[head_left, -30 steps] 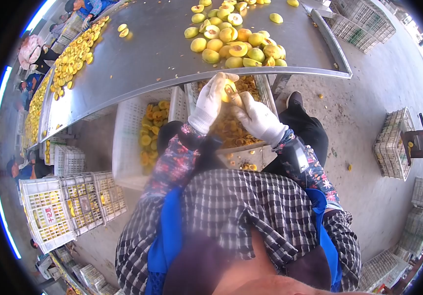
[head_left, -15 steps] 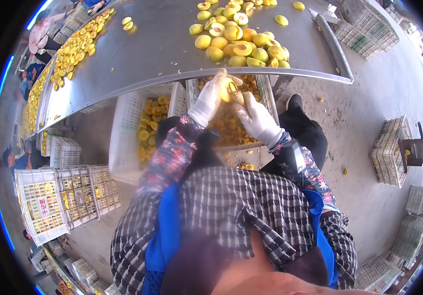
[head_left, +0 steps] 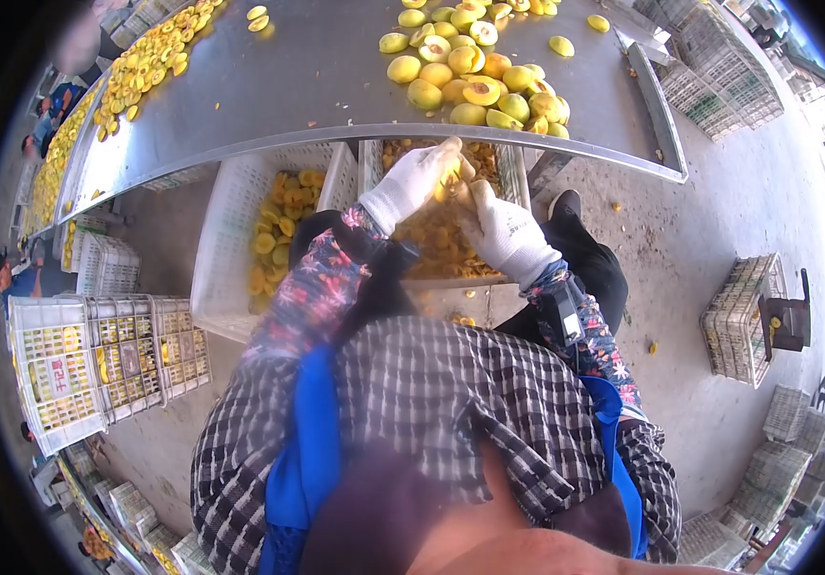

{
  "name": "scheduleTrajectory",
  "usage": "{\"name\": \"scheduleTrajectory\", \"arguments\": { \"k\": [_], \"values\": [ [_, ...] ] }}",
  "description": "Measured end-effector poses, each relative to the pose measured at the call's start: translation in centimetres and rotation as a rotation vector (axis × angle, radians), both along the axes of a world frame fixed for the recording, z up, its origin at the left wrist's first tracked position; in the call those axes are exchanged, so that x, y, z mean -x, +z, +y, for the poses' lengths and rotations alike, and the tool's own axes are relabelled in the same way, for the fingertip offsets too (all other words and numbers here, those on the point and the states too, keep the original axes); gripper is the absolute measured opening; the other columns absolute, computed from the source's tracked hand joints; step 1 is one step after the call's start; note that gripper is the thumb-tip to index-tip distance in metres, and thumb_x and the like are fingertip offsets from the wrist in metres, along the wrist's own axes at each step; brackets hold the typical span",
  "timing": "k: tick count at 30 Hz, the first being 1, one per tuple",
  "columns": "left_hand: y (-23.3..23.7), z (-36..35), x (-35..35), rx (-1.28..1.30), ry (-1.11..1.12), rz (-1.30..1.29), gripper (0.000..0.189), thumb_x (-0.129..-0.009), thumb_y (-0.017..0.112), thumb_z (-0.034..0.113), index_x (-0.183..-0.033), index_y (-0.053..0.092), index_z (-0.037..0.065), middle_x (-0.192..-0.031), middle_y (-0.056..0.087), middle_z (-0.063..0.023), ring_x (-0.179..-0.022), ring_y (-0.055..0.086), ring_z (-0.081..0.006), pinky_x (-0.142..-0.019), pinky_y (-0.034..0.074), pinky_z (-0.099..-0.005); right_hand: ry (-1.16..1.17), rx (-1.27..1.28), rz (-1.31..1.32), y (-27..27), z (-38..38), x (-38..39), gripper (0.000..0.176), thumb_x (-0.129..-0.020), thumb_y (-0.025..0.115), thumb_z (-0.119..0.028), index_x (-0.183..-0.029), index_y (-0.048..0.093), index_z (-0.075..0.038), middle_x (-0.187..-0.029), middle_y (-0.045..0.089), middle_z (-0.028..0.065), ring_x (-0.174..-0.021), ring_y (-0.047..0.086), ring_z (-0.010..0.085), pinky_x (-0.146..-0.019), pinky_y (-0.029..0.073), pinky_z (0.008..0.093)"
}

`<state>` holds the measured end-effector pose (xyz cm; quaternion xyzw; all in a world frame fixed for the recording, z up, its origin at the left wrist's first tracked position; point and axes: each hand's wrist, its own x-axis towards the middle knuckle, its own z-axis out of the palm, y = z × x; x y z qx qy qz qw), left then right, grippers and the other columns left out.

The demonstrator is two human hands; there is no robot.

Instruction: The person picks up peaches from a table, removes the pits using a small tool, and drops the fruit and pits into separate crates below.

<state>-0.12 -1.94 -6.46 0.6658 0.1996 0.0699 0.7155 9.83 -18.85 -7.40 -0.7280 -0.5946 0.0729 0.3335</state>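
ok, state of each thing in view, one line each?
Held fruit: blurred, cut or whole unclear
Left hand: gloved, gripping held fruit
Right hand: gloved, beside held fruit, grip unclear
Fruit pile: whole-looking and cut mixed
Left crate: open-topped, partly filled
Crate below hands: open-topped, partly filled
Metal table: fruit-laden, patches bare

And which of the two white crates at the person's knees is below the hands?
The right crate, seen beneath the left hand and right hand; it holds orange-brown scraps. The left crate, beside it, holds yellow fruit pieces.
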Motion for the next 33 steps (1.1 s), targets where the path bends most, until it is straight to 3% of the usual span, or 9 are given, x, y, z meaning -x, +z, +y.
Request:
{"name": "scheduleTrajectory", "arguments": {
  "k": [3,4,8,13,16,19,25,30,33],
  "values": [
    [3.2,-0.2,0.0,0.008,-0.048,0.246,0.055,-0.102,0.038,0.046,-0.091,0.070,0.002,-0.085,0.066,-0.0033,-0.083,0.058,-0.0116,-0.079,0.044,-0.0242,0.053,-0.044,0.155,-1.8,0.1,-0.2,0.030,-0.090,0.059,-0.021,-0.113,0.050,-0.005,-0.079,0.063,0.0212,-0.072,0.065,0.0343,-0.064,0.053,0.0424],
    [3.5,0.1,0.1,-0.089,-0.121,0.220,0.059,-0.102,0.031,0.052,-0.109,0.064,0.005,-0.091,0.067,-0.0034,-0.072,0.056,-0.0069,-0.058,0.045,-0.0210,0.039,0.016,0.315,-1.6,0.2,-0.2,0.032,-0.091,0.058,-0.023,-0.116,0.050,-0.004,-0.085,0.063,0.0216,-0.077,0.065,0.0323,-0.069,0.052,0.0410],
    [-1.2,-1.5,-1.1,-0.067,0.206,-0.491,0.058,-0.102,0.033,0.051,-0.136,0.043,0.006,-0.127,0.051,-0.0134,-0.101,0.058,-0.0194,-0.086,0.051,-0.0319,-0.010,0.135,0.972,-1.0,0.7,-0.2,0.041,-0.095,0.056,-0.028,-0.125,0.051,-0.002,-0.109,0.061,0.0209,-0.099,0.061,0.0258,-0.088,0.047,0.0363],
    [-2.3,-3.5,-1.9,0.406,0.406,-0.526,0.047,-0.100,0.045,0.047,-0.117,0.055,0.004,-0.102,0.060,-0.0102,-0.088,0.061,-0.0183,-0.074,0.053,-0.0315,-0.027,0.183,0.708,-0.8,0.8,-0.7,0.047,-0.095,0.056,-0.028,-0.133,0.047,-0.001,-0.123,0.059,0.0188,-0.113,0.058,0.0291,-0.095,0.045,0.0356],
    [-2.3,-1.7,-1.5,0.453,0.298,-0.295,0.049,-0.100,0.043,0.049,-0.104,0.058,0.002,-0.099,0.062,-0.0094,-0.084,0.062,-0.0177,-0.070,0.052,-0.0313,0.017,0.099,0.215,-1.0,0.1,-0.8,0.040,-0.097,0.053,-0.030,-0.123,0.048,-0.001,-0.087,0.063,0.0073,-0.081,0.062,0.0239,-0.078,0.050,0.0343],
    [-1.7,-0.1,-1.2,0.461,0.120,-0.125,0.052,-0.100,0.040,0.052,-0.104,0.057,0.003,-0.101,0.062,-0.0092,-0.084,0.061,-0.0181,-0.071,0.052,-0.0306,0.043,0.067,0.250,-1.4,0.2,-1.0,0.033,-0.098,0.053,-0.030,-0.119,0.051,-0.005,-0.079,0.059,0.0051,-0.067,0.059,0.0189,-0.064,0.049,0.0305],
    [-1.8,-3.9,-2.7,0.132,0.501,-0.669,0.046,-0.101,0.046,0.042,-0.113,0.059,0.000,-0.094,0.066,-0.0088,-0.091,0.062,-0.0193,-0.085,0.050,-0.0337,0.016,0.148,1.520,1.7,-0.1,0.0,0.022,-0.099,0.051,-0.029,-0.112,0.054,-0.012,-0.063,0.047,-0.0011,-0.044,0.039,0.0071,-0.040,0.028,0.0212],
    [-0.5,-3.0,-1.1,0.424,0.321,-0.323,0.044,-0.096,0.056,0.044,-0.089,0.063,0.001,-0.087,0.066,-0.0105,-0.077,0.065,-0.0221,-0.072,0.053,-0.0341,0.114,0.037,0.451,-3.3,0.1,-1.1,0.036,-0.100,0.050,-0.027,-0.128,0.051,-0.004,-0.087,0.059,0.0029,-0.070,0.053,0.0075,-0.062,0.043,0.0210],
    [0.0,-2.1,-0.7,0.529,0.179,-0.195,0.049,-0.093,0.057,0.050,-0.084,0.061,0.002,-0.082,0.064,-0.0119,-0.076,0.065,-0.0245,-0.071,0.054,-0.0347,0.183,0.073,0.554,-3.0,-0.4,-0.9,0.037,-0.100,0.049,-0.026,-0.129,0.050,-0.003,-0.087,0.059,0.0038,-0.071,0.054,0.0070,-0.063,0.043,0.0212]
  ]
}}
